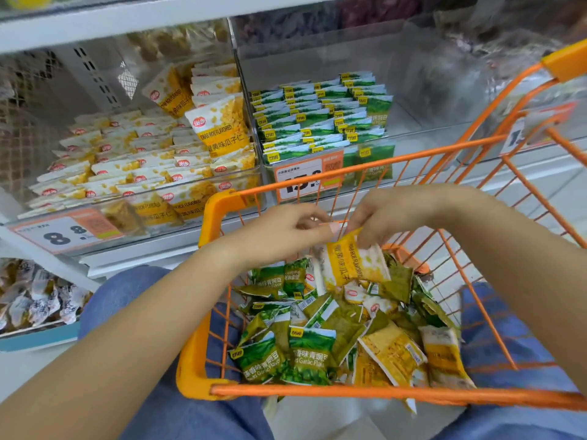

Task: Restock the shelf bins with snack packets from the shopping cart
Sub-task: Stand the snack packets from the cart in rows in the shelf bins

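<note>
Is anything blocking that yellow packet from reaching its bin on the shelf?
Only the cart's orange front rim stands between the yellow packet, pinched by the right hand, and the open-topped yellow-packet bin; lifting over it looks easy.

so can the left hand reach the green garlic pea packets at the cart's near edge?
Probably yes. The left hand hovers over the orange cart, holding nothing, and the garlic pea packets lie uncovered on top of the pile just below.

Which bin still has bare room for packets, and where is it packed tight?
Green-packet bin: bare floor right of the green packets, up to its right wall. Yellow-packet bin: some room behind the rows at back left. The front rows of yellow packets are crowded.
</note>
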{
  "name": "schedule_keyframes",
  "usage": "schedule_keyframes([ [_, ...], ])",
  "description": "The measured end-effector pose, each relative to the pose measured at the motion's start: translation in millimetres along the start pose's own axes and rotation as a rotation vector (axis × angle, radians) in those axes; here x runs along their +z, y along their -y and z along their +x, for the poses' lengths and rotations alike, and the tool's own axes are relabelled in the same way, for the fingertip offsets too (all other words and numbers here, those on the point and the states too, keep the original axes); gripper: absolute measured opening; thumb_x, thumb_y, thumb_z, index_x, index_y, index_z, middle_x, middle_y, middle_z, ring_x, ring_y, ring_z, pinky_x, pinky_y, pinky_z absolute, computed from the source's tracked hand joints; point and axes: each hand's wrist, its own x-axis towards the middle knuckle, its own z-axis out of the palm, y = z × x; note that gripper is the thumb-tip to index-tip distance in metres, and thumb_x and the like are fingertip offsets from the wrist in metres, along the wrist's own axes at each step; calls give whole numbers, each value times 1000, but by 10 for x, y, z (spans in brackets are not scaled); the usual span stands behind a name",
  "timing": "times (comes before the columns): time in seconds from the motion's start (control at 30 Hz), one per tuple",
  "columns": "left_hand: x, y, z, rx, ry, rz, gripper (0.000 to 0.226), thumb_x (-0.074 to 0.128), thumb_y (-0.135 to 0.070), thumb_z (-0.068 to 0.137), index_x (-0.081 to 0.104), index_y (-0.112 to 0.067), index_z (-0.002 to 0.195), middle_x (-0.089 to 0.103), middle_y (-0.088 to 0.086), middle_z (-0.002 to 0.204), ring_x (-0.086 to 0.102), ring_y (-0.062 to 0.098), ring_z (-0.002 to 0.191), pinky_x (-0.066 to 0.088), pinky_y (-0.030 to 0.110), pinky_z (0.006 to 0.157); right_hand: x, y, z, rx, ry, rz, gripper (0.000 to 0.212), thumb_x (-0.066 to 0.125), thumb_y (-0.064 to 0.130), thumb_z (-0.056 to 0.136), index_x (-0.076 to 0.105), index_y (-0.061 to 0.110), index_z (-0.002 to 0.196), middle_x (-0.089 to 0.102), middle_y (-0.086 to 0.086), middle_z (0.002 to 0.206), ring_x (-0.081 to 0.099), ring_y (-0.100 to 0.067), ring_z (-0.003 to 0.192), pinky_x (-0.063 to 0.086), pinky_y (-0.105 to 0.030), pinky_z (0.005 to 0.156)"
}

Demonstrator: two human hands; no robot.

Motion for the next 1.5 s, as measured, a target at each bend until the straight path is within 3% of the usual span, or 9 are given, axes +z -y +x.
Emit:
schedule_keyframes([
  [0.1, -18, -94, -40, 47, 82, -124, 44, 66, -50, 70, 68, -24, 107, 73, -12, 94, 67, -2, 81, 53, 19, 74, -82, 76, -100, -164, -109, 122, 15, 72, 19, 83, 72, 8, 93, 69, -3, 81, 63, -10, 74, 50, -19, 67],
  [0.33, -88, -84, -42, 46, 59, -426, 40, 73, -16, 69, 66, -4, 106, 74, 7, 102, 71, 20, 95, 57, 30, 86, -1, 166, -139, -341, -413, 333, 12, 73, 22, 82, 71, 11, 85, 62, 7, 59, 52, 1, 51, 41, -12, 51],
  [0.5, -331, -85, -162, 97, -255, -606, 32, 79, -17, 71, 68, -15, 101, 75, 3, 96, 71, 16, 91, 56, 26, 80, -24, 327, -53, -456, -744, 571, 24, 58, 30, 94, 70, 12, 84, 71, -15, 80, 62, -9, 67, 53, -29, 64],
  [0.63, -778, -10, -406, 101, -559, -731, 31, 77, -21, 73, 68, -18, 102, 75, -3, 95, 70, 12, 87, 58, 26, 68, -117, 508, 175, -434, -882, 284, 20, 53, 33, 95, 68, 22, 87, 70, 6, 77, 66, -13, 78, 53, -40, 77],
  [0.8, -1361, 466, -475, -60, -1035, -608, 6, 72, -26, 83, 68, -21, 83, 68, -14, 69, 56, 1, 63, 38, 18, 57, -57, 886, 590, -346, -830, -182, 59, 41, 57, 93, 39, 21, 141, 58, -2, 128, 54, -26, 117, 46, -41, 88],
  [0.87, -1544, 704, -389, -133, -1078, -591, 9, 72, -22, 85, 65, -19, 80, 64, -8, 71, 54, 2, 59, 39, 17, 56, 22, 957, 738, -300, -783, -296, 71, 32, 64, 92, 26, 20, 148, 60, -7, 120, 56, -30, 110, 48, -40, 77],
  [0.97, -1784, 990, -129, -271, -1095, -577, 19, 75, -19, 82, 59, -16, 74, 56, 2, 68, 48, 9, 49, 39, 22, 51, 138, 986, 810, -235, -825, -517, 77, 23, 66, 93, 15, 16, 151, 43, 2, 70, 50, -22, 73, 34, -30, 48],
  [1.13, -2049, 1091, 488, -378, -907, -759, 17, 66, -20, 90, 57, -10, 100, 53, 2, 78, 43, 8, 57, 44, 19, 40, 140, 1014, 800, -195, -843, -588, 75, 17, 64, 93, 11, 17, 152, 39, 2, 70, 41, -18, 69, 25, -28, 43],
  [1.5, -2266, 1163, 907, -327, -951, -346, 32, 74, -17, 82, 68, -5, 111, 68, 13, 115, 63, 26, 108, 50, 40, 97, 159, 996, 837, -215, -877, -612, 71, 13, 62, 93, 18, 18, 148, 40, 4, 69, 44, -16, 69, 34, -26, 46],
])
